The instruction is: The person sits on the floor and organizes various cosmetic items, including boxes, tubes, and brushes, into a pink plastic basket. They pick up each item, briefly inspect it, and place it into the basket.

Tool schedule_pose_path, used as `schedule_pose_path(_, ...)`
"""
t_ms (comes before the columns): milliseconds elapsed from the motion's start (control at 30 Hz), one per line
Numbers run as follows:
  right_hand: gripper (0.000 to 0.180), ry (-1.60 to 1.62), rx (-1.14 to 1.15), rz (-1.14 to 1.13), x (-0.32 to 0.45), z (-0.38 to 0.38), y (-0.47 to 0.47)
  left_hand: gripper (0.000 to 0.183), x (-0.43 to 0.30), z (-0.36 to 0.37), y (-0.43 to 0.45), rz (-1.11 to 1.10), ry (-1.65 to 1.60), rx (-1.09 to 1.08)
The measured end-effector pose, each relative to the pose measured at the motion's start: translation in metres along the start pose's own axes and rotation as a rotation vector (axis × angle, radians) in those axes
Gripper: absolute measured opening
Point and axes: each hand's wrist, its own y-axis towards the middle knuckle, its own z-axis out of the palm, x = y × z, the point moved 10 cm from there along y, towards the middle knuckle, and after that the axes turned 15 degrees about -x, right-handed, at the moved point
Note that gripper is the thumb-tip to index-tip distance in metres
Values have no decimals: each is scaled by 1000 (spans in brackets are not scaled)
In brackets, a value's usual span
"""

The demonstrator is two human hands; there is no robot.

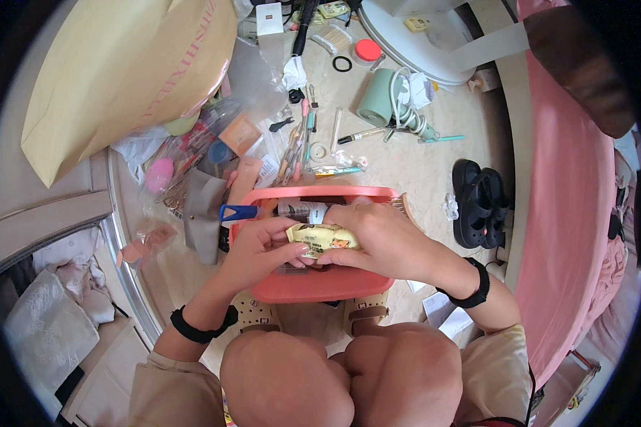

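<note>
Between my two hands is a small yellow soft packet (323, 240), printed with writing and a cartoon animal. My left hand (264, 245) pinches its left end, with the thumb along the front. Around its right end curl the thumb and fingers of my right hand (384, 237). Both hands are over a pink plastic bin (320, 285) on the floor before me. Inside the bin lies a bottle with a label (302, 210). A blue handle (239, 213) sticks out over the left rim. My hands hide much of what the bin holds.
Beyond the bin lie several brushes (299, 144), a green hair dryer (376, 99) with its cord, and a red-lidded jar (367, 50). Black clogs (478, 205) stand at right, near a pink-covered bed edge (566, 213). A large paper bag (139, 64) leans at upper left.
</note>
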Motion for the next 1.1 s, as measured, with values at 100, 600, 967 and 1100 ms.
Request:
schedule_pose_path(100, 40, -30, 14, 1, -1, -6, 0, 27, 4, -1, -1, -1, -30, 5)
schedule_pose_path(600, 42, -757, -411, 417, -298, -130, 17, 30, -10, -17, -16, 864, 903, -294)
schedule_pose_path(967, 50, -668, -483, 409, -336, -87, 42, 33, -9, -20, -19, 964, 928, -345)
schedule_pose_path(1100, 42, -464, -462, 386, -315, -100, 27, 33, -10, -22, -18, 949, 891, -345)
